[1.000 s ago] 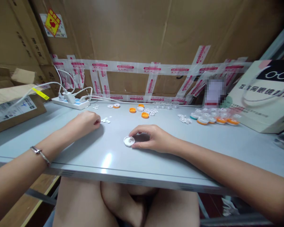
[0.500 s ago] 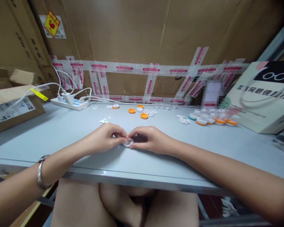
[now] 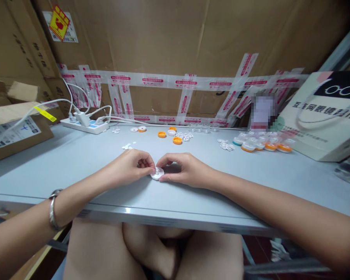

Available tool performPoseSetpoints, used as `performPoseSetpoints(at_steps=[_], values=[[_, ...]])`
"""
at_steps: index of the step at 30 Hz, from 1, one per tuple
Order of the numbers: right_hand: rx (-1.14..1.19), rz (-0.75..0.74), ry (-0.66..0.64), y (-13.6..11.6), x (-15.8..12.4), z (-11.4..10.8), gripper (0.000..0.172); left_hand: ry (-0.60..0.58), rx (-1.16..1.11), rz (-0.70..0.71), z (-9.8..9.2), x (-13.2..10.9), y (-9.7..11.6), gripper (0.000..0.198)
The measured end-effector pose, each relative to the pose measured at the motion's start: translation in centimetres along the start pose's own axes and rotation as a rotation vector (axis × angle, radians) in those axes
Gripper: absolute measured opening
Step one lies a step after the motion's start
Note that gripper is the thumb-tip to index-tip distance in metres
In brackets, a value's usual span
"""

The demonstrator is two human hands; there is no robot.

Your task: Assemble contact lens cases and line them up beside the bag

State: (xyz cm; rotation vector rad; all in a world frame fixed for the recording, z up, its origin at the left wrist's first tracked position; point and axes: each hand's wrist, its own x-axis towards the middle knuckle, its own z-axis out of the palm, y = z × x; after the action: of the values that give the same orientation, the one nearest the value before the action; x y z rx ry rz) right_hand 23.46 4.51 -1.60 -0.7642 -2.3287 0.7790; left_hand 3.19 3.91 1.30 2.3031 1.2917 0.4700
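Observation:
A small white round piece (image 3: 157,175) rests on the grey table in front of me, with a raised bit at its middle. From the right, my right hand (image 3: 185,169) grips its rim between thumb and fingers. My left hand (image 3: 135,166) pinches at the left side of the same piece, with thumb and index fingertip on it. Whether a smaller part sits inside that pinch, I cannot tell. Just beyond my left hand lies a small pile of pale discs (image 3: 127,146).
Orange rings (image 3: 177,140), white rings and a heap of printed white pieces (image 3: 226,145) lie farther back. Clear-topped pieces with orange and teal bases (image 3: 247,147) cluster at right, beside a paper bag (image 3: 317,128). A power strip (image 3: 84,126) and an opened carton (image 3: 17,128) are at left.
The white piece showed a hollow top before; now a raised middle shows. My left fingertips have shifted slightly left on it. My right hand keeps its grip.

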Motion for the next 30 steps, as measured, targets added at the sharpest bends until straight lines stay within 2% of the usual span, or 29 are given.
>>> performPoseSetpoints(at_steps=[4,9,16,21,23,26,29,30], values=[[0.021,-0.004,-0.008,0.1,0.0,0.0,0.022,0.027,0.016,0.040,-0.2,-0.3,0.0,0.018],[0.040,0.017,0.004,-0.1,-0.1,0.0,0.024,0.105,0.125,0.234,-0.3,-1.0,-0.3,0.019],[0.041,0.029,0.002,-0.3,-0.1,0.1,0.026,0.078,0.212,0.318,0.4,-2.0,-1.3,0.026],[0.051,0.019,-0.005,-0.3,-0.1,0.0,0.024,0.088,0.476,0.373,0.6,-2.7,-0.8,0.029],[0.050,0.017,-0.008,-0.3,-0.1,0.0,0.023,0.063,0.508,0.387,0.4,-2.9,-0.4,0.030],[0.049,0.021,-0.009,-0.4,-0.2,0.0,0.021,0.090,0.395,0.365,-0.6,-2.8,-0.7,0.028],[0.029,0.032,0.000,-0.4,-0.1,0.0,0.021,0.214,0.356,0.188,-2.6,-2.0,-2.6,0.029],[0.021,0.036,0.003,-0.4,-0.1,0.0,0.022,0.215,0.395,0.114,-3.3,-1.6,-3.5,0.030]])
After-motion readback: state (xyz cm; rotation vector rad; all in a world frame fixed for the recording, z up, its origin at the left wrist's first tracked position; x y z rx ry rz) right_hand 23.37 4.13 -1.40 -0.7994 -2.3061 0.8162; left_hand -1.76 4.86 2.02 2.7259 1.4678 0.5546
